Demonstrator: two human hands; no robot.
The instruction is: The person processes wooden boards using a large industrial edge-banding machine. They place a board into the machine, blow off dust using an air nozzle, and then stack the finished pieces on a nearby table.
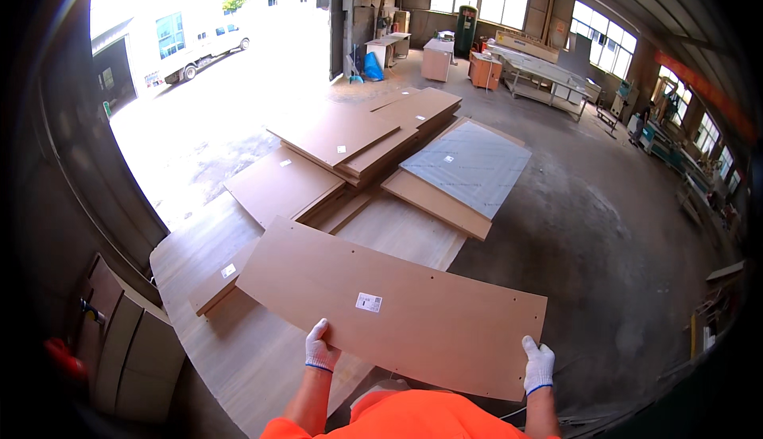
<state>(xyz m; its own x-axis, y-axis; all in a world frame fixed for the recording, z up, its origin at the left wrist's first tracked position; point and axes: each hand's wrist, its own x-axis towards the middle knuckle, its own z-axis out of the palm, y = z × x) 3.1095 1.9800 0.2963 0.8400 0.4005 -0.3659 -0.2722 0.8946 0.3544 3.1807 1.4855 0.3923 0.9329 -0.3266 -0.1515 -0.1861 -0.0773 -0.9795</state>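
A long brown board point(445, 320) with a white label and small drilled holes is held out in front of me, tilted, over the near part of a wood-grain table surface. My left hand point(320, 348), in a white knit glove, grips its near long edge, thumb on top. At its right short end my right hand point(538, 365), gloved the same way, is closed on the edge with the thumb up. The fingers of both hands are mostly hidden behind the board. Under its left end lies a narrow labelled brown board point(222, 280).
Stacks of brown boards point(334, 133) lie farther back on the wood-grain surface point(199, 343). A grey film-covered panel point(469, 165) rests at the right. Curved panels point(135, 351) stand at lower left. Workbenches point(540, 77) line the back, and a truck point(199, 51) is outside the open doorway.
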